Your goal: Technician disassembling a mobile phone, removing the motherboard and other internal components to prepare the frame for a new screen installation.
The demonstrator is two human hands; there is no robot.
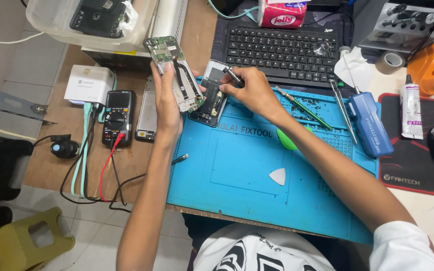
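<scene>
Phone frame (177, 75) with its green circuit board bare, seen from the head camera, is gripped upright in the left hand (166, 100) above the blue repair mat (242, 170). Right hand (252, 90) pinches a small screwdriver (231, 74) over a dark phone back (211, 98) lying on the mat's edge. Disassembly looks well along; reassembly remains. Clear plastic tub (43, 20) on the worktop holds another dark phone part (99, 17)

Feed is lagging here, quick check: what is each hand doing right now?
Left hand: closed around the opened phone frame with green circuit board.
Right hand: pinching a small silver metal tool above the dark phone back cover.
</scene>
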